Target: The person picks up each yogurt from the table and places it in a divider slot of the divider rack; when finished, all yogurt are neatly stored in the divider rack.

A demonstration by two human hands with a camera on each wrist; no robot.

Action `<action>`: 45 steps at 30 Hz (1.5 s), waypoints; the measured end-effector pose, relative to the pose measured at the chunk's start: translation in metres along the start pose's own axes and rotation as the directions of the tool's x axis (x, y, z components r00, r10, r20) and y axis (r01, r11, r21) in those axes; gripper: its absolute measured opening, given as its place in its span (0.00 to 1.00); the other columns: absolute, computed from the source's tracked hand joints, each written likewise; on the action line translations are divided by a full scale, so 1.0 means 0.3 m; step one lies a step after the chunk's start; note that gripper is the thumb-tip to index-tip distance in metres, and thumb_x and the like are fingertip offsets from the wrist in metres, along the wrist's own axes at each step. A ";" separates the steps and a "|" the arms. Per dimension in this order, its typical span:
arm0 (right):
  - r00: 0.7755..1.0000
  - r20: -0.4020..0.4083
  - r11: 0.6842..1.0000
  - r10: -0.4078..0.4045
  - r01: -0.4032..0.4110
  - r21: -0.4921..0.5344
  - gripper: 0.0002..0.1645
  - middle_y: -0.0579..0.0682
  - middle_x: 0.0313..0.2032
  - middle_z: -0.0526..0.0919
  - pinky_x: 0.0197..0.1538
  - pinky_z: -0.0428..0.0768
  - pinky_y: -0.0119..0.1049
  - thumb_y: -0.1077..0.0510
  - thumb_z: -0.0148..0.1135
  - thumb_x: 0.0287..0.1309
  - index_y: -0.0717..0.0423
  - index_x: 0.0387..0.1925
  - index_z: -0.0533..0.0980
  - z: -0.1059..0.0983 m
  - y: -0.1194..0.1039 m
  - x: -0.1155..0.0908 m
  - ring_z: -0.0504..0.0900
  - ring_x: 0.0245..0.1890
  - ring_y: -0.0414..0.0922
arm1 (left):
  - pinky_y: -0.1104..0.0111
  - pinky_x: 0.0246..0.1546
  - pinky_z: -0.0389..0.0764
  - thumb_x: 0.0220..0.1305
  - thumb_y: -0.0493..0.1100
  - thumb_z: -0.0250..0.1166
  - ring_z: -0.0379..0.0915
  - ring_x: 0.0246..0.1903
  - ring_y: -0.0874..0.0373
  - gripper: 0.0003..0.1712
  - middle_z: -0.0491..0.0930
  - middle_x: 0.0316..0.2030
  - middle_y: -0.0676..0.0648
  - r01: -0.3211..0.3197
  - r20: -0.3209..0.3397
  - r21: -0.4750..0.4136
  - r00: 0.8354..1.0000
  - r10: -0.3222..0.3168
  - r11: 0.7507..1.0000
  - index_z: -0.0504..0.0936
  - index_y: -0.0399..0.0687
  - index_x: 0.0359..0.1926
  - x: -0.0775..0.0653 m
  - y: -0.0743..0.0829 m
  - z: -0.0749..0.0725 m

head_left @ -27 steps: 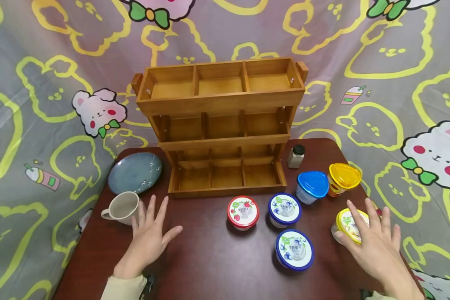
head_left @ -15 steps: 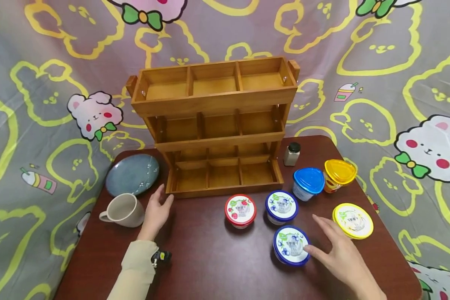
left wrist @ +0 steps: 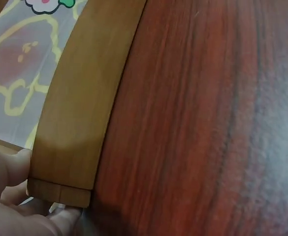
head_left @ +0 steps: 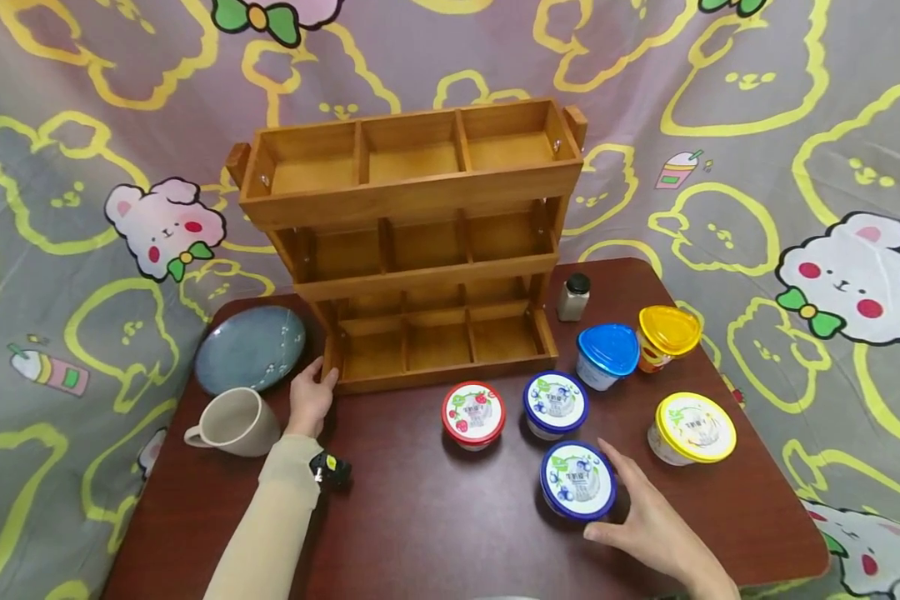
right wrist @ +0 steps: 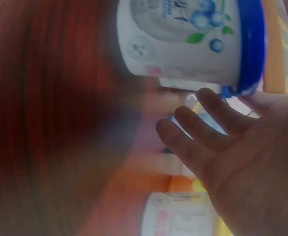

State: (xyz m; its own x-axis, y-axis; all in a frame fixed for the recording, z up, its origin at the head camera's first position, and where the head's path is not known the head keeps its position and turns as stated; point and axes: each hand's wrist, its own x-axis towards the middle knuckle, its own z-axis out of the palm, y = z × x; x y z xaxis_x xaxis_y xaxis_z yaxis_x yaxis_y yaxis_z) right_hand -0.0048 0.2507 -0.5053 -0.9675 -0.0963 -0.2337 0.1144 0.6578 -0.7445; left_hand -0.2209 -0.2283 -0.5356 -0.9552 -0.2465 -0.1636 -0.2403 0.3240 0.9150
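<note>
A wooden three-tier shelf [head_left: 420, 250] with divided compartments stands at the back of the table. My left hand [head_left: 312, 400] is at its lower left front corner; in the left wrist view the thumb [left wrist: 18, 164] and fingers hold the end of the board [left wrist: 75, 118]. My right hand [head_left: 641, 517] is beside the nearest blue-lidded cup [head_left: 578, 481], thumb on its near side and fingers on its right. In the right wrist view those fingers [right wrist: 203, 128] are extended next to the cup's white wall [right wrist: 183, 44], and no firm grip shows.
A second blue-lidded cup [head_left: 556, 405], a red-lidded cup [head_left: 473, 415] and a yellow-lidded cup [head_left: 693, 427] stand nearby. Behind are blue [head_left: 607, 354] and yellow [head_left: 667, 336] tubs and a black-capped jar [head_left: 573, 297]. At left are a mug [head_left: 237, 422] and a blue-grey plate [head_left: 251, 350].
My left hand has moved from above the mug to the shelf's lower left corner. The right hand has gone from over the yellow-lidded cup leftward to the nearest blue-lidded cup.
</note>
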 end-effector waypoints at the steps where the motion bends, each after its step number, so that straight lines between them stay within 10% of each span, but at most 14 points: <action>1: 1.000 -0.005 1.000 -0.007 0.007 -0.002 0.70 0.61 0.69 0.61 0.60 0.69 0.65 0.38 0.82 0.37 0.48 0.76 0.51 0.005 0.004 0.004 0.66 0.65 0.62 | 0.52 0.70 0.57 0.75 0.38 0.54 0.55 0.70 0.43 0.31 0.59 0.71 0.33 0.006 -0.001 -0.003 1.000 -0.006 1.000 0.58 0.33 0.74 0.001 0.002 0.002; 27: 0.993 -0.117 0.999 -0.021 0.017 -0.031 0.65 0.57 0.59 0.75 0.56 0.76 0.60 0.32 0.81 0.33 0.49 0.69 0.58 0.068 -0.008 0.016 0.76 0.53 0.53 | 0.53 0.71 0.54 0.75 0.38 0.55 0.56 0.69 0.44 0.30 0.62 0.70 0.35 0.027 -0.001 0.003 1.000 -0.027 1.000 0.60 0.36 0.73 -0.007 0.003 -0.006; 40: 0.973 -0.221 0.998 -0.066 0.068 0.001 0.65 0.60 0.63 0.71 0.58 0.71 0.64 0.42 0.83 0.37 0.55 0.71 0.56 -0.053 -0.187 -0.034 0.71 0.58 0.58 | 0.55 0.70 0.57 0.74 0.38 0.56 0.59 0.68 0.45 0.30 0.63 0.69 0.35 0.009 -0.007 -0.008 1.000 -0.009 1.000 0.61 0.35 0.73 0.010 0.004 0.006; 45: 0.946 -0.299 0.992 -0.127 0.129 -0.013 0.62 0.60 0.62 0.72 0.55 0.75 0.30 0.47 0.83 0.40 0.53 0.72 0.57 -0.108 -0.274 -0.037 0.72 0.57 0.57 | 0.54 0.71 0.55 0.74 0.38 0.56 0.58 0.68 0.45 0.31 0.63 0.70 0.35 0.022 -0.018 -0.002 1.000 -0.022 1.000 0.61 0.36 0.73 0.009 -0.002 0.004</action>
State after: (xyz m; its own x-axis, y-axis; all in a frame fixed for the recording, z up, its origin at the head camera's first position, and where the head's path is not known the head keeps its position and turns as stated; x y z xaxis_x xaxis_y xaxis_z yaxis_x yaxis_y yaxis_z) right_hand -0.0109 0.2218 -0.4213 -0.9970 0.0489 0.0608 -0.0145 0.6495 -0.7602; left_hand -0.2235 -0.2280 -0.5372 -0.9463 -0.2705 -0.1772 -0.2612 0.3165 0.9119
